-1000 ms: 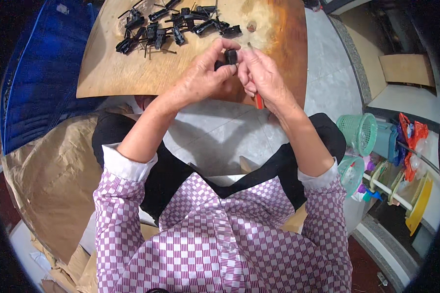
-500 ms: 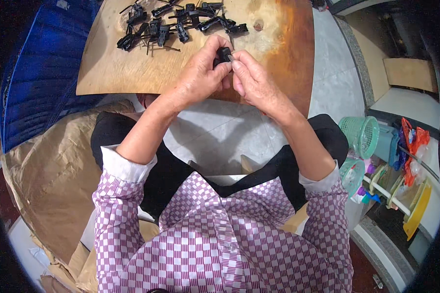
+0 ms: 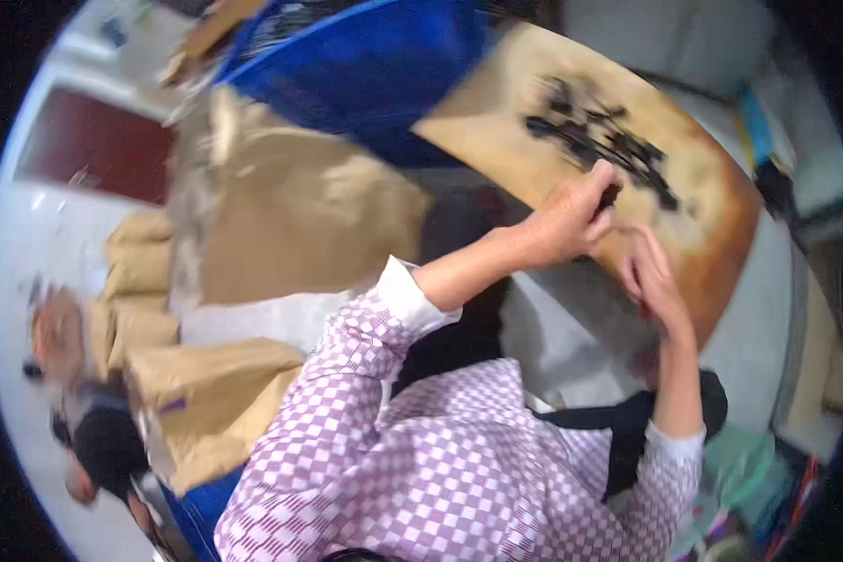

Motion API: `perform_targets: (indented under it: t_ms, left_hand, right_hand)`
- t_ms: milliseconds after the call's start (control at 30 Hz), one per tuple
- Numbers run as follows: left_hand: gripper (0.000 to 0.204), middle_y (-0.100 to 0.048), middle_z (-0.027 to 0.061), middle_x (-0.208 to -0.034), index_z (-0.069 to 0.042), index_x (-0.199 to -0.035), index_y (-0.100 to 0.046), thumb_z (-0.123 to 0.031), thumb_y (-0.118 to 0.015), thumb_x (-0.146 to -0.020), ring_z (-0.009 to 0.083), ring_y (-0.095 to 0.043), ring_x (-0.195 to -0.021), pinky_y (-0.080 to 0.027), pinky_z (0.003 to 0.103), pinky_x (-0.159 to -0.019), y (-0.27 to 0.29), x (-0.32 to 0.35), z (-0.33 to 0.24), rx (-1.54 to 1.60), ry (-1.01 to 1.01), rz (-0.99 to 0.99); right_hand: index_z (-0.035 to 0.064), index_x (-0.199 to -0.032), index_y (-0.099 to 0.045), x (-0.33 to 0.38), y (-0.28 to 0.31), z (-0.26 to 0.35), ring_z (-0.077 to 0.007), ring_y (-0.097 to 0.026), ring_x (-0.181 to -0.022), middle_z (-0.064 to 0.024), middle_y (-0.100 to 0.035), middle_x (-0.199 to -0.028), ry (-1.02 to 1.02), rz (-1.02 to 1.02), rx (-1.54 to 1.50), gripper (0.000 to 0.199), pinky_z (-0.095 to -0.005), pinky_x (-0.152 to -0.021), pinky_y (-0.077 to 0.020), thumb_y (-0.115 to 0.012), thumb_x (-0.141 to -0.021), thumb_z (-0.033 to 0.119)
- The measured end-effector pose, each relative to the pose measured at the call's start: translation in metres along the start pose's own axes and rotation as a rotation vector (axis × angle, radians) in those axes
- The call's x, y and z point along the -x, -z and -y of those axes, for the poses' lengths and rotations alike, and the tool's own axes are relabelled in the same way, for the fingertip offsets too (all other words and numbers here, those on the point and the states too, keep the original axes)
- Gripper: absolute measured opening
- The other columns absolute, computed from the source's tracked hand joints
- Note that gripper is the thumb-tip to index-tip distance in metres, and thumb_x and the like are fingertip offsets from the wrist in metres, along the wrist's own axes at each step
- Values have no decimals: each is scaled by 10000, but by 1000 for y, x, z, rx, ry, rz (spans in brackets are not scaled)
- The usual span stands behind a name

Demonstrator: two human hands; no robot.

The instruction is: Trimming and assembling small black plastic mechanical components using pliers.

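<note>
My left hand (image 3: 567, 220) is closed around a small black plastic part (image 3: 610, 196), most of it hidden by my fingers. It is held over the near edge of the wooden tabletop (image 3: 487, 117). My right hand (image 3: 653, 281) is apart from it, to the right and a little nearer to me. Its fingers are loosely bent and spread, somewhat blurred, and I see nothing in them. Beyond my left hand, several black plastic parts with thin stems or wires (image 3: 599, 140) lie in a blurred cluster on the tabletop.
A blue fabric-like container (image 3: 365, 75) stands left of the table, with a large brown paper sheet or sack (image 3: 300, 215) in front. Brown packages (image 3: 215, 403) lie at left. Another person (image 3: 108, 431) is at the far left. Green baskets (image 3: 740, 468) are at lower right.
My view has swung left, so the table appears farther right and tilted. My right hand has come away from the black part, which my left hand keeps holding.
</note>
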State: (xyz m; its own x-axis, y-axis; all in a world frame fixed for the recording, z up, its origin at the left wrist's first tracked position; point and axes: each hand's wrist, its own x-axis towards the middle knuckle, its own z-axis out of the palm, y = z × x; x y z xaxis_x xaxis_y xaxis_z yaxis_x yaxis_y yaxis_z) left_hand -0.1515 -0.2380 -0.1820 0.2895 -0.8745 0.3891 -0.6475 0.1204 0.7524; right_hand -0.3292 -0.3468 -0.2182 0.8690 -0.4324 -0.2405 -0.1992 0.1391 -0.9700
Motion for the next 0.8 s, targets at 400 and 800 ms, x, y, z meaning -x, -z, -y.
perform_targets:
  t_ms: [400,800]
  left_hand:
    - [264,-567,219,-840,-69,-1083,-453,-97,-549,-839,372,-562,-749,-455,387,-675,385,140,-53,-1050,431,-179]
    - [287,-584,64,-1076,-59,-1158,-533,-82,-548,-872,149,-542,-1016,-450,280,-818,168,7,-73,-464,242,-50]
  right_hand:
    - [9,-1150,-461,-51,74,-41,-174,-517,-966,-94,-527,-1083,186,-258,431,318,-291,-839,-421,-498,-910,215]
    - [72,-1170,-463,-62,114,-48,-399,-575,-803,-251,-590,-874,160,-589,1033,387,-434,-706,-445,-566,-803,143]
